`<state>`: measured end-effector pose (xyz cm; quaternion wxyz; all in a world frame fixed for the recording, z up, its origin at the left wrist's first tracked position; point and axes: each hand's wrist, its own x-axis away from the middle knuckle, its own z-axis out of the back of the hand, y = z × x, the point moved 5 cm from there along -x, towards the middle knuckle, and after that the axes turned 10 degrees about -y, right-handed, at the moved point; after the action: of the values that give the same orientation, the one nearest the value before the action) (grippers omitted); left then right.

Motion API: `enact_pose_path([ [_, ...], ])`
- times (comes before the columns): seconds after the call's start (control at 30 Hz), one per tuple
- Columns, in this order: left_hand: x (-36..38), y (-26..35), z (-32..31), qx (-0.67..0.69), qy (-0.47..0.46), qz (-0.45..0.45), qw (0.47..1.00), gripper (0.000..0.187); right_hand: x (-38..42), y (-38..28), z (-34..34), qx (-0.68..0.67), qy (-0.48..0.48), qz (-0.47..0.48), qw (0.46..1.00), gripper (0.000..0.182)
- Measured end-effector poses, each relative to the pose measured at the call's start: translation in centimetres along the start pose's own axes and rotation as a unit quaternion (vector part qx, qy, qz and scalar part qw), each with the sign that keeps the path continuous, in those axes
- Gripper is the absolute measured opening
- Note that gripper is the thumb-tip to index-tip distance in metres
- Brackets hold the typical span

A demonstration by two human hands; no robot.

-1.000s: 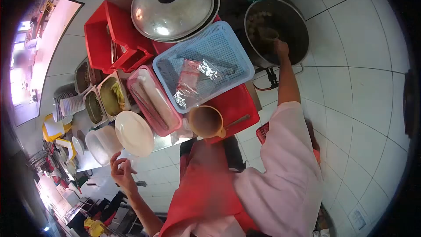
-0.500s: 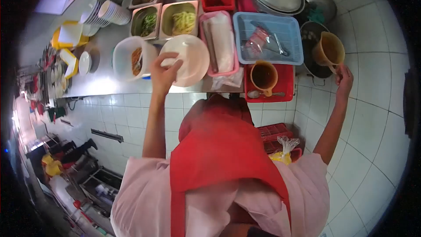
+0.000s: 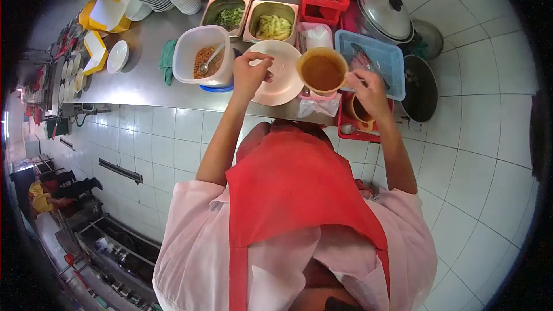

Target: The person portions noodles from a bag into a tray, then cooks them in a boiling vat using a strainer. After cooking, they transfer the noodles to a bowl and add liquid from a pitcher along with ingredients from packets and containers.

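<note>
Tan jug [image 3: 320, 51] of brown liquid [image 3: 321, 75]

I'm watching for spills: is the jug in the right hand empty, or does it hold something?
Not empty: brown liquid shows inside the jug held by the right hand. Exactly how full, I cannot tell.

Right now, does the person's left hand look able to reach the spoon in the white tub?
Likely yes: the left hand is close beside the white tub, whose top is uncovered, so only the tub's side wall seems to stand between it and the spoon.
</note>
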<state>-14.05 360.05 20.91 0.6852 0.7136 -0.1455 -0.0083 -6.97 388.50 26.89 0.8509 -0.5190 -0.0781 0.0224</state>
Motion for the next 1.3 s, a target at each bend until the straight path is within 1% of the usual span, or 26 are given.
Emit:
enact_pose_path([
  [0.03, 0.0, 0.0, 0.1, 0.001, 0.002, -0.002, 1.000, 0.010, -0.5, -0.8, -0.8, 0.039, -0.014, 0.023, 0.999, 0.027],
  [0.07, -0.1, -0.3, 0.1, 0.006, -0.014, 0.004, 1.000, 0.010, -0.9, -1.5, -1.6, 0.077, -0.027, 0.044, 0.996, 0.028],
  [0.1, -0.2, -0.7, 0.1, 0.010, -0.032, 0.011, 0.999, 0.011, -1.2, -2.4, -2.0, 0.078, -0.027, 0.045, 0.996, 0.028],
  [0.17, -0.3, -1.0, 0.1, 0.014, -0.047, 0.012, 0.999, 0.013, -1.6, -4.2, -2.6, 0.160, -0.038, 0.045, 0.985, 0.026],
  [0.2, -0.2, -0.8, 0.0, 0.013, -0.058, 0.024, 0.998, 0.014, -1.8, -4.3, -2.8, 0.160, -0.037, 0.043, 0.985, 0.026],
  [0.27, -0.3, -0.9, -0.2, 0.012, -0.072, 0.038, 0.997, 0.015, -2.4, -4.6, -3.1, 0.198, -0.032, 0.070, 0.977, 0.027],
  [0.37, -0.5, -1.2, -0.3, 0.015, -0.079, 0.048, 0.996, 0.017, -2.7, -5.6, -3.1, 0.235, -0.043, 0.062, 0.969, 0.026],
  [0.57, -1.3, -1.2, -0.7, 0.038, -0.097, 0.058, 0.993, 0.017, -3.7, -6.4, -2.7, 0.259, -0.032, 0.089, 0.961, 0.025],
  [0.67, -1.3, -1.0, -0.7, 0.022, -0.089, 0.066, 0.994, 0.017, -3.7, -7.6, -2.6, 0.273, -0.031, 0.078, 0.958, 0.025],
  [0.73, -1.6, -1.1, -0.6, 0.055, -0.099, 0.067, 0.991, 0.016, -3.9, -7.7, -2.4, 0.274, -0.035, 0.071, 0.958, 0.025],
  [0.8, -1.6, -1.0, -0.6, 0.060, -0.101, 0.069, 0.991, 0.017, -4.1, -7.8, -2.3, 0.275, -0.039, 0.065, 0.959, 0.025],
  [0.87, -1.7, -1.1, -0.4, 0.064, -0.103, 0.069, 0.990, 0.018, -4.3, -8.0, -2.2, 0.289, -0.035, 0.080, 0.953, 0.026],
  [1.03, -1.8, -1.1, 0.4, 0.072, -0.090, 0.052, 0.992, 0.025, -4.8, -8.3, -2.2, 0.299, -0.039, 0.082, 0.950, 0.028],
  [1.17, -1.6, -0.9, 1.0, 0.073, -0.084, 0.056, 0.992, 0.024, -5.3, -8.4, -2.4, 0.310, -0.053, 0.079, 0.946, 0.026],
  [1.3, -1.3, -1.0, 1.4, 0.072, -0.069, 0.054, 0.994, 0.020, -5.5, -8.8, -2.8, 0.301, -0.060, 0.093, 0.947, 0.026],
])
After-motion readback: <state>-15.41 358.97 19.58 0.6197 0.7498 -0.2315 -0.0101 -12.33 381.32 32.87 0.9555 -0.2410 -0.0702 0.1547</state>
